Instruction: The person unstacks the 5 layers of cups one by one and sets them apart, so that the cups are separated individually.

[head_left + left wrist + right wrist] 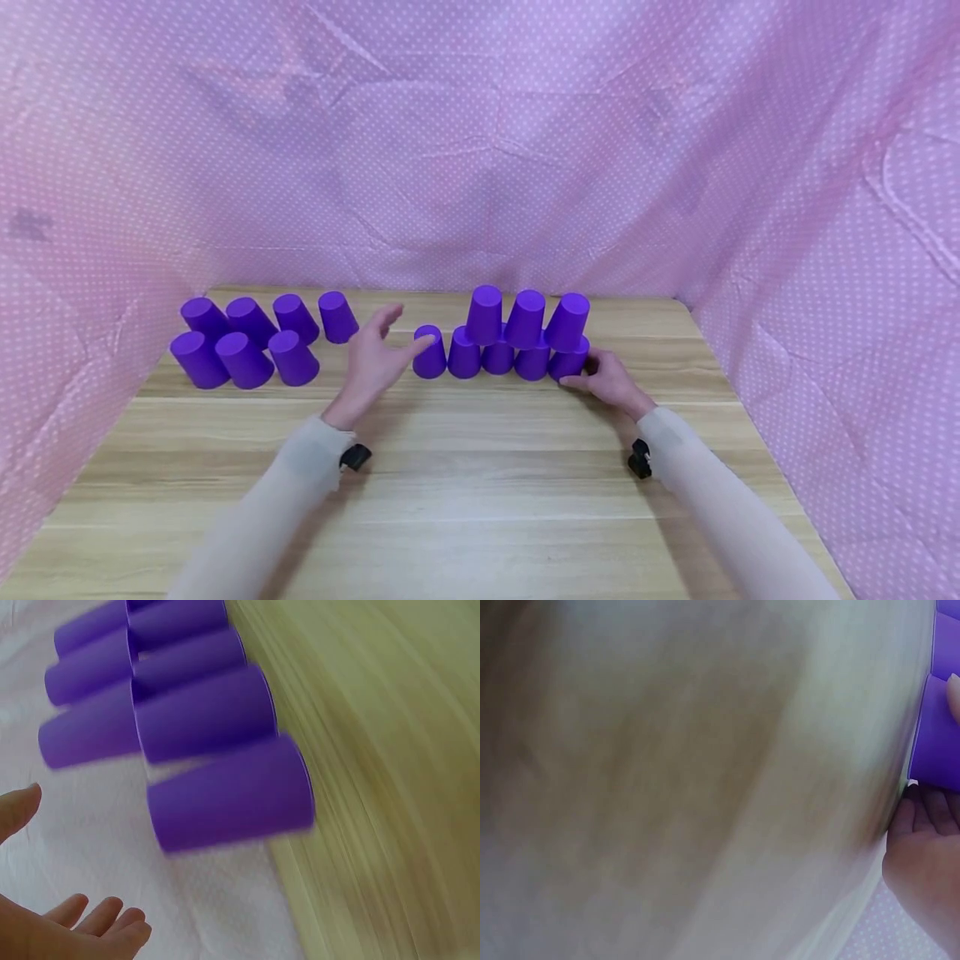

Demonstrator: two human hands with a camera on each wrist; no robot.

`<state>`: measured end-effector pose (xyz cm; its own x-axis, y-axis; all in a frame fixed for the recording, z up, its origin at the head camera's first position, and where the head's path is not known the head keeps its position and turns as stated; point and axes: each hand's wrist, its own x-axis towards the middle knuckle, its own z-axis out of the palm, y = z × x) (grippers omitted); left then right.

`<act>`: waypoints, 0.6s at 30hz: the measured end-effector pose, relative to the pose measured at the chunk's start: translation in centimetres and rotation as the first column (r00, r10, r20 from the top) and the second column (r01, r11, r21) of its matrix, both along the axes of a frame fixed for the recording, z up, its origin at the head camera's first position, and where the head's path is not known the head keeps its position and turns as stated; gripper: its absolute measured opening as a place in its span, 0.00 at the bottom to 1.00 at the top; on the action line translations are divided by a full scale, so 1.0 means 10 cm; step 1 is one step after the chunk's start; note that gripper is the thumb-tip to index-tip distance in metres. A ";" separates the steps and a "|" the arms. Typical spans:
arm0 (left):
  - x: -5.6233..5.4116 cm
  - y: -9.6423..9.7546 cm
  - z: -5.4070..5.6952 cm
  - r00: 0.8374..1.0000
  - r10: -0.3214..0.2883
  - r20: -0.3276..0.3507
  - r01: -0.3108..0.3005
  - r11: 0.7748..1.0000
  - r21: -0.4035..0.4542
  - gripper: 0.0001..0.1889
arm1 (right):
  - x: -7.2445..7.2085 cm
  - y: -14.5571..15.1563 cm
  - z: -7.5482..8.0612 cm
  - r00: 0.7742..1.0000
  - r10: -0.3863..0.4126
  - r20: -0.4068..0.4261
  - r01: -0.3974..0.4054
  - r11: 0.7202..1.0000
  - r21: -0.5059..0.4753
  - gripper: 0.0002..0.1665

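Observation:
Upside-down purple cups stand in a row on the table, with three more on top of them towards the right. My left hand [372,360] is spread beside the leftmost bottom cup [429,354]. Its thumb overlaps that cup in the head view, but the left wrist view shows the hand apart from the same cup [229,799]. At the other end, my right hand [611,382] holds the rightmost bottom cup [567,363], thumb in front and fingers at its side. Only part of that cup [934,739] shows in the right wrist view.
Left of my left hand, several more upside-down purple cups [246,360] stand in two rows, a single cup [337,317] at their right end. The wooden table [465,500] meets dotted pink cloth [480,167] behind and at the sides.

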<state>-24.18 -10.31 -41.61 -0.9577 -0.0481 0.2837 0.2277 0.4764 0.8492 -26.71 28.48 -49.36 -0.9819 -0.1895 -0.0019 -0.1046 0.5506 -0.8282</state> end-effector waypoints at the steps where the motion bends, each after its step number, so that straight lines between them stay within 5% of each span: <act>1: 0.00 0.06 0.00 1.000 -0.014 0.003 0.014 1.000 0.007 0.38 | 0.00 0.00 -0.01 1.000 0.006 -0.004 -0.006 1.000 0.002 0.29; 8: -0.07 0.38 0.02 0.998 -0.070 -0.003 0.070 0.997 0.030 0.38 | 0.00 0.00 0.01 1.000 0.000 0.002 0.000 1.000 -0.006 0.28; 18: -0.21 0.70 0.04 0.993 -0.112 0.033 0.108 0.990 0.095 0.38 | 0.13 -0.11 0.25 0.999 0.041 0.007 -0.041 0.999 -0.026 0.26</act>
